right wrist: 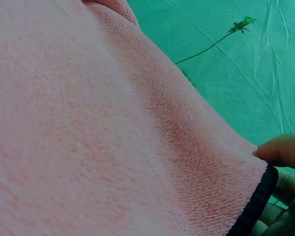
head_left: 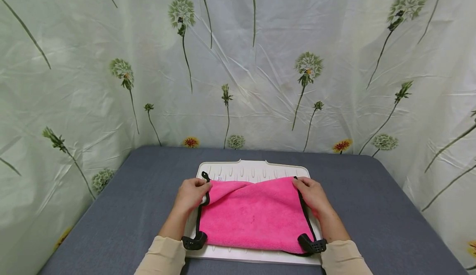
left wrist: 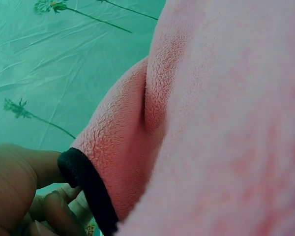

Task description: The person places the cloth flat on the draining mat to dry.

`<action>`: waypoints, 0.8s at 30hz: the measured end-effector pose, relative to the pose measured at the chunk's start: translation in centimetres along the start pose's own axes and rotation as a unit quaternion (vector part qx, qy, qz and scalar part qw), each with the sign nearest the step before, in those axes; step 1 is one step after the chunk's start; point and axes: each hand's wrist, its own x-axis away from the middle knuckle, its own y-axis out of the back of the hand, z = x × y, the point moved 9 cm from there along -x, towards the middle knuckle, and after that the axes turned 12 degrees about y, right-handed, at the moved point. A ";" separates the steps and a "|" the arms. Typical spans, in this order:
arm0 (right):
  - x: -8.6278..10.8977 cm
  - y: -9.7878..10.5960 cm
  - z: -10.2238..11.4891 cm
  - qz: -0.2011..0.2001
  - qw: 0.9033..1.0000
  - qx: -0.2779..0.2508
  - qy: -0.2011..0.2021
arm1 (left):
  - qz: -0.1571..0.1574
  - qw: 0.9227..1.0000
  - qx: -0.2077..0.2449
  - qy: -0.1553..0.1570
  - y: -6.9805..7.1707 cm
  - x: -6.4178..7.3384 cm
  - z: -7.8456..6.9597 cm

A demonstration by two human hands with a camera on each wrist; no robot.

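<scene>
A bright pink plush towel (head_left: 256,215) with dark edging spans the space between both hands in the head view. At its upper left corner the left hand (head_left: 192,193) pinches the edge, and a black hanging loop (head_left: 205,175) sticks up there. The right hand (head_left: 313,193) pinches the upper right corner. A fold runs across the towel's upper left part. Close up in the left wrist view, thumb and fingers hold the dark trim (left wrist: 91,189); the right wrist view shows the other dark-edged corner (right wrist: 258,196) between thumb and fingers.
Beneath the towel lies a white ribbed tray (head_left: 275,168), mostly covered. It rests on a dark blue-grey table (head_left: 148,192). Behind and to the sides hangs a pale curtain (head_left: 260,80) printed with dandelions. Each wrist wears a black camera band (head_left: 195,241).
</scene>
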 end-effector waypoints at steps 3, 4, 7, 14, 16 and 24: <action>0.0 0.1 0.1 -0.005 1.000 -0.013 0.001 | -0.004 1.000 0.007 -0.006 0.1 -0.1 -0.1; 0.0 0.1 0.2 -0.007 1.000 -0.018 0.002 | -0.007 1.000 0.007 -0.010 0.1 -0.2 -0.2; 0.0 0.2 0.3 -0.012 1.000 -0.027 0.002 | -0.011 1.000 0.010 -0.016 0.3 -0.3 -0.2; 0.0 0.3 0.3 -0.020 0.999 -0.036 0.009 | -0.010 0.999 0.028 -0.018 0.5 -0.7 -0.4; -0.1 0.3 0.3 -0.021 0.999 -0.038 0.012 | -0.008 0.999 0.038 -0.019 0.6 -0.8 -0.6; -0.2 -0.4 0.5 -0.006 0.995 -0.097 0.021 | -0.019 0.997 0.069 -0.029 0.9 -1.2 -0.9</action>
